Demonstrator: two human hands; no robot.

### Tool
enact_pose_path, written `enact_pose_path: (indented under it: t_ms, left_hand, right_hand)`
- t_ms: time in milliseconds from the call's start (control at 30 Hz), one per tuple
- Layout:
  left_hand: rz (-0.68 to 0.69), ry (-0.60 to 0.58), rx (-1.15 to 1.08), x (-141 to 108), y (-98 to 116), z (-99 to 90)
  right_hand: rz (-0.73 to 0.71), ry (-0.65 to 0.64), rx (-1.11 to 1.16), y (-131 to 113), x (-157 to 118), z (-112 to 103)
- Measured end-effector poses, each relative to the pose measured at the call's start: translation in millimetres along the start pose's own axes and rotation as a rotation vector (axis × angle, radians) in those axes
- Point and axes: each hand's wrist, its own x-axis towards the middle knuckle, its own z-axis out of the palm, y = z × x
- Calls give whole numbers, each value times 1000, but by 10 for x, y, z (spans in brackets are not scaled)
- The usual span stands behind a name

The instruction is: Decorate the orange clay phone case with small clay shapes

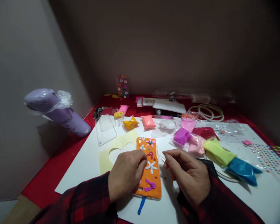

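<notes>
An orange phone case (157, 174) with pink, white and purple clay shapes and small gems lies upright-oriented on the white board (84, 171). My left hand (128, 172) rests over the case's left edge, its fingers curled and closed; what they hold, if anything, is hidden. Just right of the case, my right hand (188, 177) pinches a thin metal tool (163, 160), whose tip shows beside the fingertips. Under the case's bottom edge, a blue stick (141, 206) pokes out. Yellow paper with a cut-out (104, 160) lies beyond my left hand.
Bagged clay in yellow (130, 123), coral (148, 122), purple (181, 136), lime (219, 151) and blue (242, 170) lies behind and right. Clear cases (105, 130) sit at the back left, near a purple bottle (72, 121). Gem stickers (270, 158) are at the right.
</notes>
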Motion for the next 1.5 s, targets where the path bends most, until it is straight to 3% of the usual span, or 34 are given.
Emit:
enact_pose_path:
  t_ms: [167, 367, 467, 733, 900, 1067, 1267, 1367, 1500]
  left_hand:
    - [-14, 64, -43, -23, -22, -81]
    - [-57, 84, -9, -116, -100, -188]
    - [-55, 48, -20, -174, -130, -226]
    - [-45, 19, 7, -278, -154, -237]
    - [-68, 81, -97, -275, -160, -259]
    - [-185, 138, -543, -264, -196, -302]
    - [-329, 70, -1173, -228, -219, -306]
    - [-332, 128, -1328, -203, -205, -306]
    - [-354, 158, -1335, -190, -185, -333]
  right_hand:
    - [-115, -40, -160, 32, -16, -39]
    - [-681, -219, -455, 40, -17, -53]
    - [-799, -250, -634, 33, -13, -17]
    - [-863, -335, -799, 53, -18, 54]
    - [-843, -340, -829, 62, -14, 55]
    - [-921, -335, -838, 88, -2, 46]
    - [-900, -358, -884, 81, -20, 75]
    - [-891, -371, -893, 72, -18, 75]
    - [-888, -328, -805, 63, -30, 45]
